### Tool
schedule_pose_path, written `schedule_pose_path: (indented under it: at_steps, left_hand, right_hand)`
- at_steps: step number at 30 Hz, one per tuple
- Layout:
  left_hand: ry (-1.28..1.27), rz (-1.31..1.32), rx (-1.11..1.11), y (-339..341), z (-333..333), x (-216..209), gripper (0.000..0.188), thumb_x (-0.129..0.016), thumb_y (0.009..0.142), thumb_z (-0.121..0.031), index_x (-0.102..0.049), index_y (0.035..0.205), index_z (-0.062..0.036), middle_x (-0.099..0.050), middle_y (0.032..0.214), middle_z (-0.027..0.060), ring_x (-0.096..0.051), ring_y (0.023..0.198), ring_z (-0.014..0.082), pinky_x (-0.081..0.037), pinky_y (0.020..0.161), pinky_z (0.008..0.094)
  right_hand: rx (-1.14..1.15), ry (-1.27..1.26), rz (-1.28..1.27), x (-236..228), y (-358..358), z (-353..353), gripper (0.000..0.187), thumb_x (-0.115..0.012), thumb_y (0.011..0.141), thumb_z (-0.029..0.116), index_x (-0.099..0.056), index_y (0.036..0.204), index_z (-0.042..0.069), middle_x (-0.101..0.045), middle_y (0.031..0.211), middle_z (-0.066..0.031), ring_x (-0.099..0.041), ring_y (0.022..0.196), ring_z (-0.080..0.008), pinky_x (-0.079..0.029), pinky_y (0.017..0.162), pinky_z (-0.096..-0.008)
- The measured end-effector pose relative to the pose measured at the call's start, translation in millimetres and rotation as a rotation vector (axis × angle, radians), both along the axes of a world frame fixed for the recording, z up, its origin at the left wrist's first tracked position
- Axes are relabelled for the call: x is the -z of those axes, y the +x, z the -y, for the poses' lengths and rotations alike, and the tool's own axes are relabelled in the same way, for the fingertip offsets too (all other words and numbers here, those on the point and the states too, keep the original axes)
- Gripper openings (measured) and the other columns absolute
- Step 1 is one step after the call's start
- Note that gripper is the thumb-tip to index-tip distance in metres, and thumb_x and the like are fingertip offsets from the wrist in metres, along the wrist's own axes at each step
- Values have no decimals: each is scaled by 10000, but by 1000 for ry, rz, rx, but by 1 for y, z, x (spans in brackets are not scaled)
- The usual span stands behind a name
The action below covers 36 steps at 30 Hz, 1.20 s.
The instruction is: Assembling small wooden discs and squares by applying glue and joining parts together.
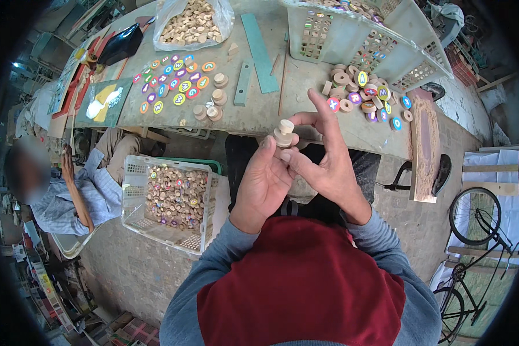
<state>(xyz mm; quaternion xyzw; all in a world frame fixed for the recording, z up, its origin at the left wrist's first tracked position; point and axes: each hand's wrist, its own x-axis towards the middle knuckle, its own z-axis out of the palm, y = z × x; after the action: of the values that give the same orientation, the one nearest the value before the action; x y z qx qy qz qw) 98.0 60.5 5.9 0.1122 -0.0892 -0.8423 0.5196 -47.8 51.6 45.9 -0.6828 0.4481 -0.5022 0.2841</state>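
Observation:
A pale turned wooden piece [283, 134], round with a narrower knob on top, stands upright between my hands above the table's front edge. My left hand [265, 176] is closed around its lower part, thumb at its left side. From the right, my right hand [331, 158] meets it with one bent finger beside the knob and the thumb lower down; another finger points up, away from it. Beyond my left hand, stacked wooden discs [219, 81] stand on the table. Round coloured letter stickers [184, 86] lie in rows left of these.
Wooden discs and rings, some with stickers, form a pile [346, 105] at right, before a plastic crate [357, 34]. Farther back are a bag of wooden pieces [193, 23] and green strips [259, 52]. A filled crate [210, 213] stands at lower left, near a seated person [78, 196].

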Motion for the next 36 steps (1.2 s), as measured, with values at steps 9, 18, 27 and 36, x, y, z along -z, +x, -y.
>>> schedule_pose_path:
  at_steps: [9,18,27,36]
  left_hand:
    - [-226,361,-244,4,-5,-22,507,-640,902,-12,-413,1355,-5,-566,1216,136,-571,1103,175,-482,971,325]
    - [-470,720,-318,16,-3,-25,626,-678,860,40,-344,1390,23,-621,1082,158,-641,936,174,-527,852,310]
    - [-579,774,-309,22,-1,-22,734,-703,838,35,-293,1447,20,-631,1070,142,-640,918,165,-520,839,309]
    - [-568,759,-278,26,-1,-24,755,-698,842,35,-276,1468,18,-632,1065,143,-639,913,168,-515,842,314]
  right_hand:
    - [-280,87,237,1,-5,3,957,-692,747,6,-163,1543,48,-601,1163,-150,-568,1123,-230,-356,1065,-387]
    - [-370,3,138,1,-9,7,980,-712,772,-9,-117,1549,49,-604,1155,-155,-584,1093,-240,-401,1016,-392]
    - [-416,-60,165,6,-11,10,1005,-729,761,-27,-110,1549,53,-609,1167,-162,-589,1092,-256,-410,1016,-418]
    - [-416,-76,153,8,-9,10,1015,-737,752,-33,-114,1549,54,-625,1149,-153,-592,1069,-248,-423,992,-406]
